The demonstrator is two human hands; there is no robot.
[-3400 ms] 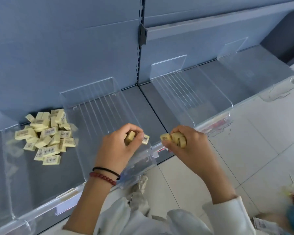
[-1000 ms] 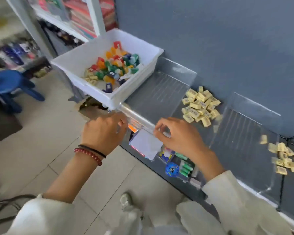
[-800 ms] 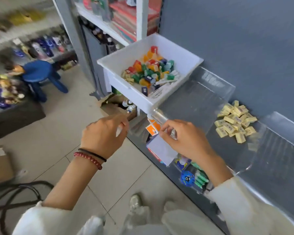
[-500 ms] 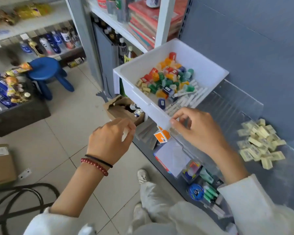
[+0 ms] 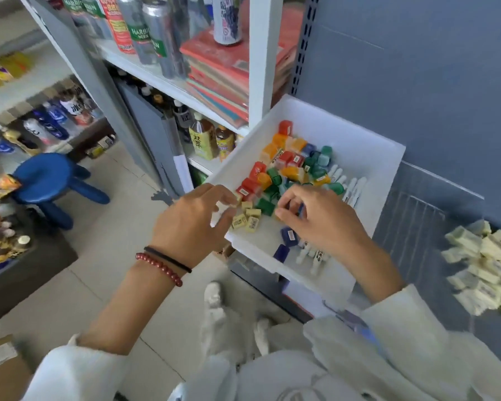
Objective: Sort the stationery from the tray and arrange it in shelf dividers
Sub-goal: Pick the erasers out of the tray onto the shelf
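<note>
A white tray (image 5: 368,140) stands at the shelf's left end. It holds several coloured plastic pieces (image 5: 289,163), a few pale yellow erasers (image 5: 248,218) near its front left corner and white markers (image 5: 350,189) on the right. My left hand (image 5: 191,224) reaches over the tray's left rim, thumb and fingers apart, fingertips at the yellow erasers. Hovering over the middle of the tray, my right hand (image 5: 324,224) curls its fingers down among the coloured pieces; blur hides whether it pinches one. A pile of yellow erasers (image 5: 486,264) lies on the shelf at the right.
A clear divider (image 5: 434,195) stands between the tray and the eraser pile. Left of the tray a white rack (image 5: 261,68) carries cans, bottles and red notebooks. A blue stool (image 5: 44,178) stands on the tiled floor, and a cardboard box (image 5: 0,369) sits at the bottom left.
The view has swung left from the dividers to the tray. Both hands, which held yellow erasers earlier, have moved from the shelf edge up and into the tray.
</note>
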